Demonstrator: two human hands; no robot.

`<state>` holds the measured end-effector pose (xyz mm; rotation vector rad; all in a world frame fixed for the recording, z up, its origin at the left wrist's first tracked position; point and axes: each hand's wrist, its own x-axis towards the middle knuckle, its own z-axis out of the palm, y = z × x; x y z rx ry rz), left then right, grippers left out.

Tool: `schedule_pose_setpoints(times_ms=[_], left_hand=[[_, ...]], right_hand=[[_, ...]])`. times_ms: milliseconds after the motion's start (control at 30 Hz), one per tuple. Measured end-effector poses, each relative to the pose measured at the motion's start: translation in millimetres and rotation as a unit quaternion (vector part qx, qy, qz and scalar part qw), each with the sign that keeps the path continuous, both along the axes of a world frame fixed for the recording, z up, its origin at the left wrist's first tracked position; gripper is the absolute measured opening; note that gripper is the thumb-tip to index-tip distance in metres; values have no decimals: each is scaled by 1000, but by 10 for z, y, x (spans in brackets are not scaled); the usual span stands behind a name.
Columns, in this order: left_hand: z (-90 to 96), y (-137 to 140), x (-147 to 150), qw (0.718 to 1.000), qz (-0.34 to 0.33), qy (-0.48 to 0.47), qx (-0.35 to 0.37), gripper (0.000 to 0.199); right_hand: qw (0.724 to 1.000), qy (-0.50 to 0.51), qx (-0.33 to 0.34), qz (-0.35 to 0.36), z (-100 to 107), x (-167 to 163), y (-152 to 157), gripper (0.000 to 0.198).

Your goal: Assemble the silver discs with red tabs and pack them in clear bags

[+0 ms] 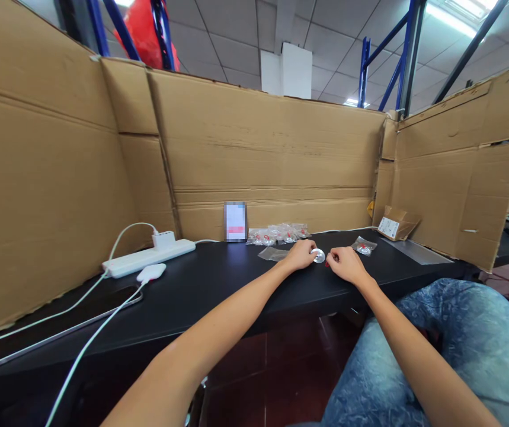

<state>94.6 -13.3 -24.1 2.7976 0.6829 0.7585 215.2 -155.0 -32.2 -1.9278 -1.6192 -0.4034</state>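
Note:
Over the black table, my left hand is closed on the edge of a small round shiny disc, clear or silvery. Just to its right, my right hand has its fingers curled together around a small red piece, mostly hidden and too small to name. A flat clear plastic bag lies left of my left hand. Beyond my right hand sits a small clear bag with a shiny item and a bit of red inside.
Several filled clear bags lie in a row at the back, beside an upright phone. A white power strip with cables is at left. A brown package stands at right. Cardboard walls enclose the table.

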Motion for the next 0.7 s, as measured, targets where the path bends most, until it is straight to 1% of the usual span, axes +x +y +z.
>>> schedule_pose_setpoints(times_ms=[100, 233, 533, 600, 633, 700], left_hand=[[-12, 13, -16, 999, 34, 19, 8, 18], [-12, -5, -24, 997, 65, 38, 20, 16], [11, -119, -26, 994, 84, 62, 40, 23], [17, -143, -23, 993, 89, 63, 42, 25], [20, -153, -23, 993, 90, 65, 43, 26], [28, -169, -24, 993, 92, 68, 42, 26]], right_hand=[[1000, -12, -10, 9, 2, -11, -15, 27], [999, -10, -19, 41, 9, -17, -34, 17], [998, -20, -20, 61, 12, -33, -48, 13], [999, -24, -6, 34, 25, -32, -46, 14], [1000, -26, 5, 1, 34, -30, -45, 16], [995, -27, 26, -95, 50, -22, -40, 19]])
